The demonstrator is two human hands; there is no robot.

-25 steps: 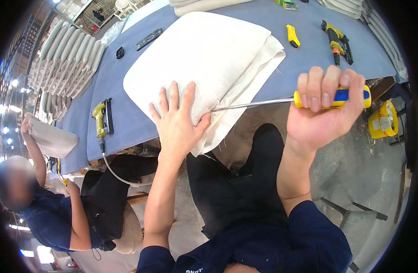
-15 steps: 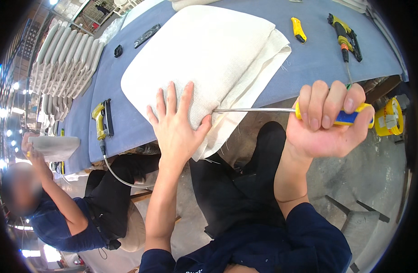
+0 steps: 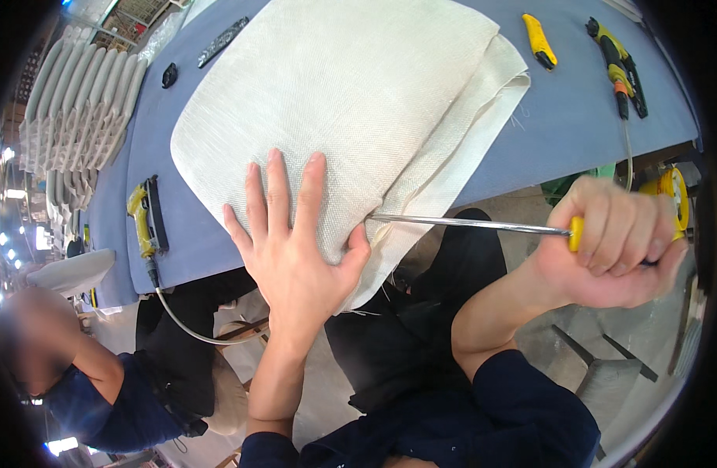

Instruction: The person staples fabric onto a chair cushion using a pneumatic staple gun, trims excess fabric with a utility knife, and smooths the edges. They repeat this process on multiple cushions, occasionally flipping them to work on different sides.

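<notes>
A cushion-like panel covered in off-white woven fabric (image 3: 327, 93) lies on the blue-topped table, its loose fabric edge hanging over the front. My left hand (image 3: 296, 249) rests flat on its near corner, fingers spread and thumb beside the edge. In my right hand (image 3: 616, 242) is a screwdriver (image 3: 483, 225) with a yellow handle and a long metal shaft. The shaft points left, and its tip meets the panel's edge just by my left thumb. Whether the tip is inside a fold of the fabric is hidden.
On the blue table (image 3: 491, 175) lie a yellow utility knife (image 3: 539, 40), a staple gun (image 3: 620, 66) at right and another staple gun (image 3: 146, 218) at left with its hose. Stacked grey panels (image 3: 81, 101) stand far left. A co-worker (image 3: 101, 390) sits at left; a stool (image 3: 608, 382) stands right.
My right hand has moved right and lower with the screwdriver, and its shaft now slopes down toward the handle. The view has shifted closer to the panel; my left hand stays on the fabric.
</notes>
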